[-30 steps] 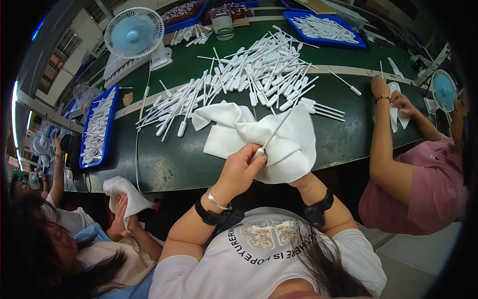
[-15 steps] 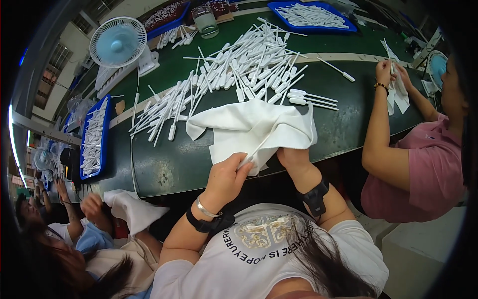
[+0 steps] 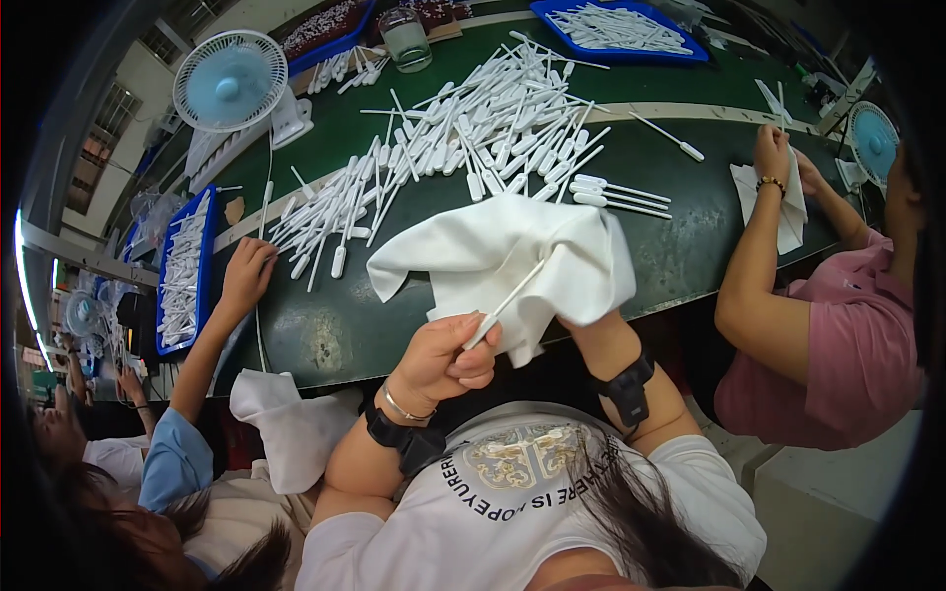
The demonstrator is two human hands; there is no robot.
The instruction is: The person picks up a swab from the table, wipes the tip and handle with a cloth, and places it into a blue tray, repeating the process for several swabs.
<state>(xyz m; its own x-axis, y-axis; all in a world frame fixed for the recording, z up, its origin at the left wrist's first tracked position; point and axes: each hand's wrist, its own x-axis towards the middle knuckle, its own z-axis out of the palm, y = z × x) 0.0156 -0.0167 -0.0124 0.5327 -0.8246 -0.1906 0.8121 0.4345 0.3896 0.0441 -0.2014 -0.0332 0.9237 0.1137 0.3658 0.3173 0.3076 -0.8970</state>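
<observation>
My left hand (image 3: 445, 357) is closed, pinching the wider, rounded end of a slim white plastic stick (image 3: 509, 296). The stick slants up to the right, and its thin far end runs into the folds of a white cloth (image 3: 448, 236). My right hand (image 3: 579, 323) is under that cloth, which drapes over it and bunches round the stick; the right fingers are hidden, but the gathered folds show a grip. Just beyond the cloth lies a large loose pile of similar white sticks (image 3: 493, 128). Several more sticks (image 3: 621, 197) lie side by side at the pile's right.
Blue trays of sticks stand at the left (image 3: 205, 286) and far right (image 3: 621, 8). A fan (image 3: 229, 84) and a glass jar (image 3: 405, 39) stand at the back left. At the left, a co-worker's hand (image 3: 248, 274) touches the pile's edge; a person in pink (image 3: 828, 345) handles cloth at the right.
My left hand has moved slightly down and left, its fingers now curled tighter on the stick. The cloth has bunched round the stick. The left co-worker's arm has reached to the pile.
</observation>
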